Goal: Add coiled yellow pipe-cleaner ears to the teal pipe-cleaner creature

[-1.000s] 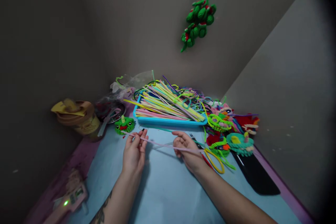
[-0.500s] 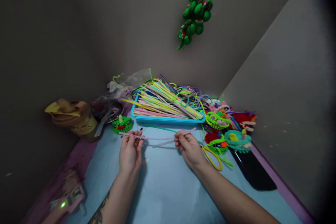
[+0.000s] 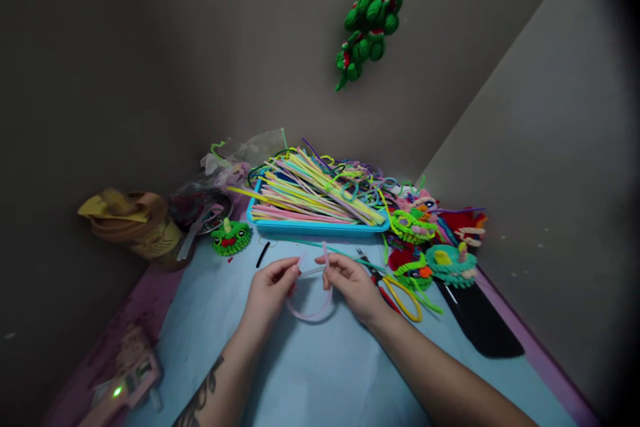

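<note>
My left hand (image 3: 270,287) and my right hand (image 3: 350,283) sit close together over the light blue table cover (image 3: 310,367). Each pinches one end of a pink pipe cleaner (image 3: 310,312), which is bent into a U-shaped loop hanging toward me between them. A pale grey stick (image 3: 313,271) lies just behind the fingers. Beyond the hands stands a blue tray (image 3: 315,228) piled with pipe cleaners of many colours.
A small green frog figure (image 3: 230,238) and a black piece (image 3: 263,254) lie left of the tray. Finished fuzzy figures (image 3: 440,247), a yellow ring (image 3: 403,297) and a black slab (image 3: 480,327) are on the right. A glue gun (image 3: 125,383) lies front left, a tan pot (image 3: 135,223) beside it. Green ornaments (image 3: 370,20) hang overhead.
The pink pipe cleaner was stretched straight between my hands; both hands have moved toward each other, bending it into a loop.
</note>
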A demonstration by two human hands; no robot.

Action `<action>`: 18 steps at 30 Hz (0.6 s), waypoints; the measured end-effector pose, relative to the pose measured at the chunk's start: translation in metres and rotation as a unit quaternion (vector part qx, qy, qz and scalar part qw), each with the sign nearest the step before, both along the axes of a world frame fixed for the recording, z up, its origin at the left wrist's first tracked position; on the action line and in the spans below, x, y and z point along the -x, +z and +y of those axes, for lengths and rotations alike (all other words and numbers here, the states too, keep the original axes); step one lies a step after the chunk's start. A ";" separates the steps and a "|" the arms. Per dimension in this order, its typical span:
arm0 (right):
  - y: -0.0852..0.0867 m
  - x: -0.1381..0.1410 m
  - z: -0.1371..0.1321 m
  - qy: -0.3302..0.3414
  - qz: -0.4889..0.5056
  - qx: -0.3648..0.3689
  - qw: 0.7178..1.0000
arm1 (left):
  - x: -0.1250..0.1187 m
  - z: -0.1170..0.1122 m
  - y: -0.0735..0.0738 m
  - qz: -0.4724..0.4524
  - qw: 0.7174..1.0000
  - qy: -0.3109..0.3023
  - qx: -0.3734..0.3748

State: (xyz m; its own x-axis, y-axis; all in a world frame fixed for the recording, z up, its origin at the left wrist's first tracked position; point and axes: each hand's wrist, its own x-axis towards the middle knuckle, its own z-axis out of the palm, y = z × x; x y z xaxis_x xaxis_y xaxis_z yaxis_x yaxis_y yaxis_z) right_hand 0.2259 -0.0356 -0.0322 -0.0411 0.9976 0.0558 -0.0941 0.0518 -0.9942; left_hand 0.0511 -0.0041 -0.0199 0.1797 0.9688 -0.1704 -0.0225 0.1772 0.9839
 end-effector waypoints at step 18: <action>0.006 0.007 -0.001 0.062 -0.202 -0.051 0.976 | -0.004 -0.005 0.007 0.077 0.993 -0.029 -0.090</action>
State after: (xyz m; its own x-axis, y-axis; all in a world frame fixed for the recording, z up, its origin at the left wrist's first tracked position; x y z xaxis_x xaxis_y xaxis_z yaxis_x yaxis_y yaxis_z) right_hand 0.2188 -0.0367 -0.0261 -0.2000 0.9738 0.1085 0.2926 0.1651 -0.9419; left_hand 0.0549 -0.0087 -0.0132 0.2207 0.9750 -0.0245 0.1356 -0.0058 0.9907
